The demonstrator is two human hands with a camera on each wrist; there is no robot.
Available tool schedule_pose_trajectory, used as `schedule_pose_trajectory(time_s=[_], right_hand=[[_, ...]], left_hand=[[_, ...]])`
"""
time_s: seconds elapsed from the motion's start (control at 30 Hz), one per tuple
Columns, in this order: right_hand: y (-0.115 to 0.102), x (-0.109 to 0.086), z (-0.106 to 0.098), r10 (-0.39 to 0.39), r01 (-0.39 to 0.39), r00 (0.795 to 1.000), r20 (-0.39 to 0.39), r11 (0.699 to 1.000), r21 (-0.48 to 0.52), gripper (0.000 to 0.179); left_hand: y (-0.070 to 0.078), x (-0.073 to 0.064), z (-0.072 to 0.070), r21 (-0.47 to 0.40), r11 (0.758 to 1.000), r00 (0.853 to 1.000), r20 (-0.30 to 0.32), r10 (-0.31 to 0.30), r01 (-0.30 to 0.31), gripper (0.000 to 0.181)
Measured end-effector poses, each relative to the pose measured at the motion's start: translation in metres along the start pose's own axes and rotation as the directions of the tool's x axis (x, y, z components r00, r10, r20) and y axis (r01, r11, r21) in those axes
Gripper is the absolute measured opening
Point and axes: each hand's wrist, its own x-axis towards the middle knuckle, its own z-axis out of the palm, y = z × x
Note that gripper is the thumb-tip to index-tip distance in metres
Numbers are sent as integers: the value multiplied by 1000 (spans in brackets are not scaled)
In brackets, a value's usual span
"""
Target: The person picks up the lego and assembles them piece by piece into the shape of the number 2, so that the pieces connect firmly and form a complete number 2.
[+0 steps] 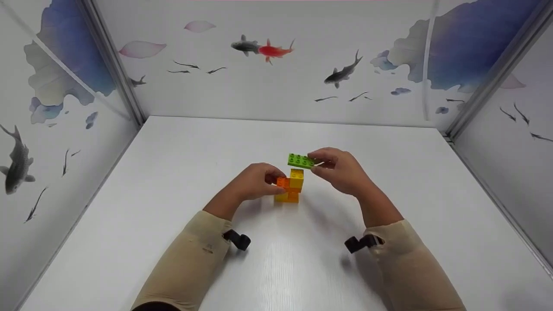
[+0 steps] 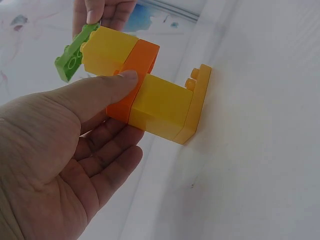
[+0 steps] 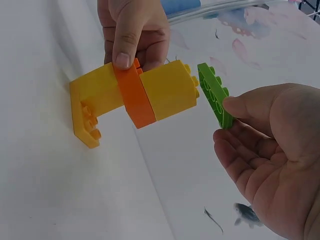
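A small stack of toy building bricks stands on the white table: a flat light-orange plate (image 3: pixel 80 117) at the bottom, a yellow brick (image 2: pixel 161 106) on it, an orange plate (image 3: pixel 134 97) across that, and another yellow brick (image 3: pixel 169 90) on top. My left hand (image 1: pixel 255 181) pinches the orange plate from the left, thumb on its near side. My right hand (image 1: pixel 341 169) pinches one end of a flat green plate (image 1: pixel 301 161), studs up. In the right wrist view the green plate is tilted, just apart from the top yellow brick's studs.
The white table (image 1: pixel 181 142) spreads around the stack. White panels with painted fish (image 1: pixel 276 51) and leaves stand at the back and both sides. A black wrist mount (image 1: pixel 237 239) sits on the left sleeve, and a second black mount (image 1: pixel 363 243) on the right.
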Motion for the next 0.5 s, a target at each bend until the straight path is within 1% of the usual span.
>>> schedule_pose_trajectory(time_s=[0.17, 0.3, 0.5], right_hand=[[-5, -3, 4, -53, 53, 999, 3, 999, -10, 33], [-7, -5, 10, -90, 91, 996, 28, 996, -5, 33], [-9, -5, 17, -115, 117, 991, 67, 993, -17, 33]], left_hand=[[-1, 0, 0, -17, 1000, 1000, -6, 13, -13, 39], [-2, -1, 1, -31, 999, 1000, -4, 17, -17, 39], [-1, -2, 0, -21, 1000, 1000, -16, 19, -19, 35]])
